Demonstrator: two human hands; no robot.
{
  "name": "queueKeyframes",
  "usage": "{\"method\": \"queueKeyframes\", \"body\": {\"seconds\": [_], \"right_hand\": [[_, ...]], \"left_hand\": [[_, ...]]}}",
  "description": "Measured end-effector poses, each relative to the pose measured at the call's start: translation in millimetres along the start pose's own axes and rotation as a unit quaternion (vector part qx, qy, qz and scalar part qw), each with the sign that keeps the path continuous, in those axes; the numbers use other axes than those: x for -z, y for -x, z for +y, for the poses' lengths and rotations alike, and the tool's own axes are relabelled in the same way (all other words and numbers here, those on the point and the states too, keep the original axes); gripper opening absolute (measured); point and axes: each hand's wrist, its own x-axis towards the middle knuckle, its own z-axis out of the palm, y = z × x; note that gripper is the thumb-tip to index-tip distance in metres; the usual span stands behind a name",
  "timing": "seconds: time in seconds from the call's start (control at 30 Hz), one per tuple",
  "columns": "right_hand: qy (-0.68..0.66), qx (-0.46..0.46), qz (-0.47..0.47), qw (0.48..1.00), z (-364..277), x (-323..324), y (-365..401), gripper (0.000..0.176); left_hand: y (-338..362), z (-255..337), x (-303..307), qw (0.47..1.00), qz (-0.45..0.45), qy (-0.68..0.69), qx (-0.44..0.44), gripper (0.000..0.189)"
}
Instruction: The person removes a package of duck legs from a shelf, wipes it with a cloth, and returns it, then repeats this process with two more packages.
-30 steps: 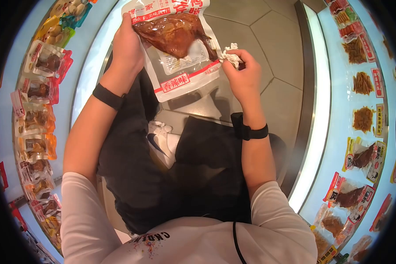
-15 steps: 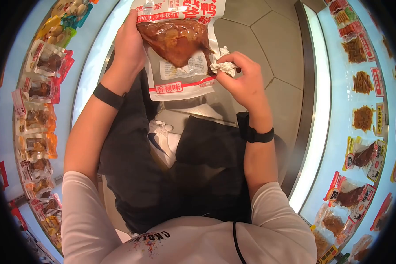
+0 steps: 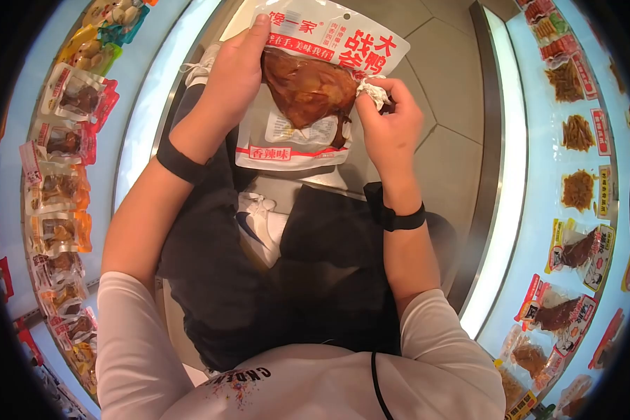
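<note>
A large clear food packet [image 3: 308,94] with red print and brown meat inside is held up at the top centre, tilted. My left hand [image 3: 239,73] grips its left edge, thumb over the front. At the packet's right edge, my right hand [image 3: 392,112] pinches a crumpled white tissue [image 3: 375,92], which touches the packet beside the meat. Both hands are closed. The packet's back is hidden.
Lit shelves with packets of snacks [image 3: 61,189] curve along the left, and more packets [image 3: 574,248] hang on the right. Grey floor tiles [image 3: 441,77] lie beyond the packet. A white shoe [image 3: 259,227] shows below it.
The packet has moved right and slightly down, its top turning clockwise, and more of its upper print shows. Both hands have shifted with it, the tissue still in my right hand.
</note>
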Motion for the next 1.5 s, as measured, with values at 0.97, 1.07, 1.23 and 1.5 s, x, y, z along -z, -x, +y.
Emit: {"method": "queueKeyframes", "body": {"seconds": [0.97,1.07,1.23,1.5], "right_hand": [[0.088,0.288,-0.150,0.942,-6.6,-32.6,25.4,0.025],[0.149,0.291,-0.189,0.926,1.2,-37.8,34.0,0.025],[0.140,0.190,-0.088,0.968,-14.8,2.1,7.2,0.026],[-0.253,0.109,0.038,0.961,-80.6,51.3,10.2,0.022]], "left_hand": [[10.5,-9.7,-21.6,0.989,-0.101,-0.027,0.103,0.050],[5.2,-7.7,-22.1,0.993,-0.024,0.037,0.107,0.051],[-14.6,-15.2,12.0,0.986,0.060,0.144,0.063,0.049],[-17.8,10.2,49.4,0.761,-0.377,0.526,-0.044,0.033]]}}
